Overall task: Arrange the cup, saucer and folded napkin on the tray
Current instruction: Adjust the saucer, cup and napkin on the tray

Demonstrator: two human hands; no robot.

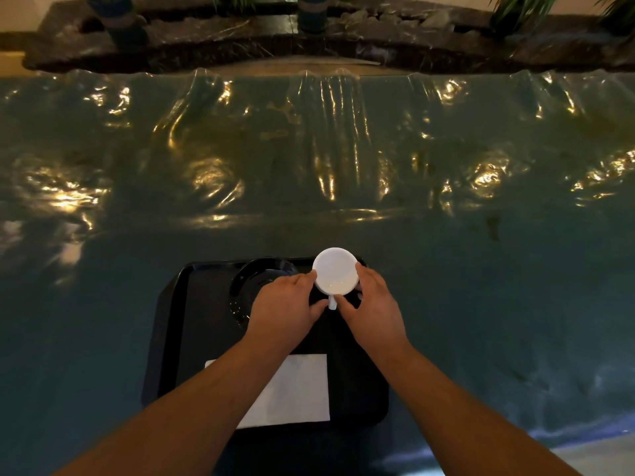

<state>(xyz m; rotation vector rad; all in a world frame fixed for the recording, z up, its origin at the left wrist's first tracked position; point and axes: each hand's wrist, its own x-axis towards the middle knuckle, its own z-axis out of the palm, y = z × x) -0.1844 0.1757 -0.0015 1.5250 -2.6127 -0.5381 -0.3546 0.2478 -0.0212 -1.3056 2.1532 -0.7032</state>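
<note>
A black tray (171, 324) lies on the table near its front edge. A white cup (335, 271) stands at the tray's far right corner, handle pointing toward me. My left hand (285, 304) touches the cup's left side and my right hand (371, 304) wraps its right side, fingers at the handle. A black saucer (254, 273) sits at the tray's far middle, partly hidden under my left hand. A white folded napkin (299, 389) lies flat on the tray's near part, my left forearm crossing its left half.
The table is covered with a dark green cloth under wrinkled clear plastic (309, 149) that reflects light. Beyond the far edge runs a dark stone ledge (240, 46) with planters and rocks. The table's near right edge (584, 451) shows pale.
</note>
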